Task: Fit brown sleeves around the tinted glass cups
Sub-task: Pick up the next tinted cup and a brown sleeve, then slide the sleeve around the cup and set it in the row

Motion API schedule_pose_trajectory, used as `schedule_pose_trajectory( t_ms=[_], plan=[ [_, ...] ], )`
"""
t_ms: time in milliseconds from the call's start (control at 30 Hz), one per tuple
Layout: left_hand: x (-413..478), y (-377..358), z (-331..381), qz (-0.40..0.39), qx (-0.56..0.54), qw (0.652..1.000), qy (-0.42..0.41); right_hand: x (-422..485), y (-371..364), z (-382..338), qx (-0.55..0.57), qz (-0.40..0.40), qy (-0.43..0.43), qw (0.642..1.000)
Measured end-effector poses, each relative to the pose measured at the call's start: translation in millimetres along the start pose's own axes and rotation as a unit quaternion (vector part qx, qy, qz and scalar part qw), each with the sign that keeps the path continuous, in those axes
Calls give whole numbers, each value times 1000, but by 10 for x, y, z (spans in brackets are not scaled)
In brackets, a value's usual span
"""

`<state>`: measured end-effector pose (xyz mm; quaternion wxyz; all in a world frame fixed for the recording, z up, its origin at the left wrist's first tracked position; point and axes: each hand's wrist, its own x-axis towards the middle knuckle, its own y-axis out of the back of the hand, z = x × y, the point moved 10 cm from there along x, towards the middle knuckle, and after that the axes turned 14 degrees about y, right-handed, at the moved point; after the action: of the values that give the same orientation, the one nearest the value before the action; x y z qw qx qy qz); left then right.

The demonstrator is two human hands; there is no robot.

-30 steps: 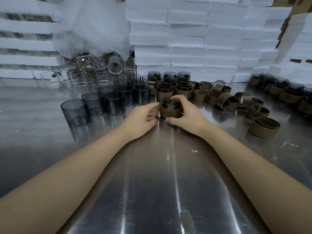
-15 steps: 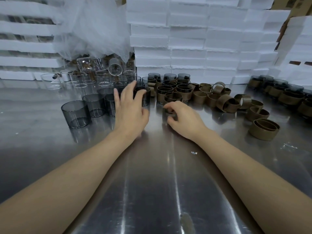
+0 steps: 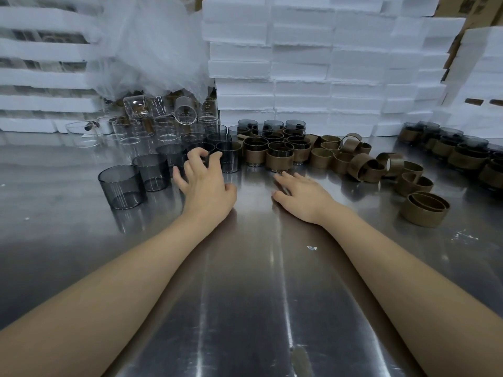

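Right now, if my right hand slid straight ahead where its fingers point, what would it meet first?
Probably the nearest sleeved cup, just beyond the right hand's fingertips; depth is uncertain.

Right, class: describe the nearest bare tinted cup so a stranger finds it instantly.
Start at the steel table, then the left hand. Left of it runs a row of sleeveless smoky cups. The nearest bare cup ends that row, farthest left and closest to us.

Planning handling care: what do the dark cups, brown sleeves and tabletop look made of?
Tinted cups: smoky glass, glossy, see-through walls. Brown sleeves: matte, perhaps cardboard or faux leather; thin, unreflective bands. Table: brushed metal, likely stainless steel; streaky reflections.
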<state>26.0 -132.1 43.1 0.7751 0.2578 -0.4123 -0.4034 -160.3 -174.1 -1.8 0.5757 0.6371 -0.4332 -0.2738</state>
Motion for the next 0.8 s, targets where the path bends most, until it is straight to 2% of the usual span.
schedule_pose_trajectory(
  t_ms=[100, 200, 300, 367, 433, 533, 800],
  plan=[
    [-23, 20, 80, -10, -43, 999, -30, -27, 70, -58, 12, 31, 22, 999],
    [-68, 13, 196, -52, -126, 988, -72, -45, 129, -81, 66, 68, 31, 995],
    [-160, 36, 329, -101, -240, 959, -112, -49, 120, -66, 115, 58, 24, 991],
    [-208, -12, 392, -143, -280, 941, -124, -57, 123, -121, 200, 57, 51, 977],
    [-207, -183, 380, -204, -265, 938, -94, -75, 144, -200, 251, 56, 91, 962],
    [-181, -440, 241, -288, -206, 935, -9, -95, 127, -267, 268, 42, 102, 957],
    [-247, -376, 303, -307, -252, 917, -41, -111, 218, -308, 282, 106, 107, 947]
  ],
)
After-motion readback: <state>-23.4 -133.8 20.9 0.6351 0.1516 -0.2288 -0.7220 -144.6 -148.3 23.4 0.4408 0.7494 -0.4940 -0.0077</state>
